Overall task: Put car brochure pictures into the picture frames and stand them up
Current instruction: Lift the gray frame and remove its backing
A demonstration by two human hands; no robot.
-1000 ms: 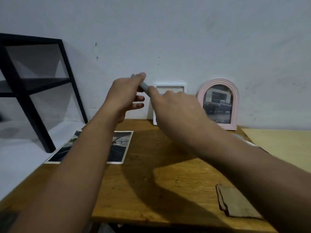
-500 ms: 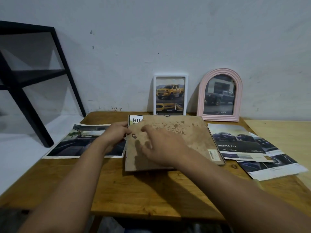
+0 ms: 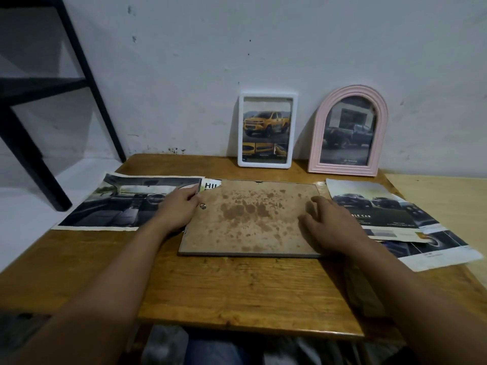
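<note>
A stained frame backboard (image 3: 250, 219) lies flat on the table (image 3: 237, 288). The right hand (image 3: 330, 223) rests splayed on its right side. The left hand (image 3: 179, 208) curls at its left edge, grip unclear. Behind it stand a white frame (image 3: 267, 96) and a pink arched frame (image 3: 319, 133).

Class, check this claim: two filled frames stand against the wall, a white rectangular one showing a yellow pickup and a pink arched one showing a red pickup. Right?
The head view shows the pink arched frame holding a dark pickup, not red. The white rectangular frame does show a yellow pickup; both stand against the wall.
</note>
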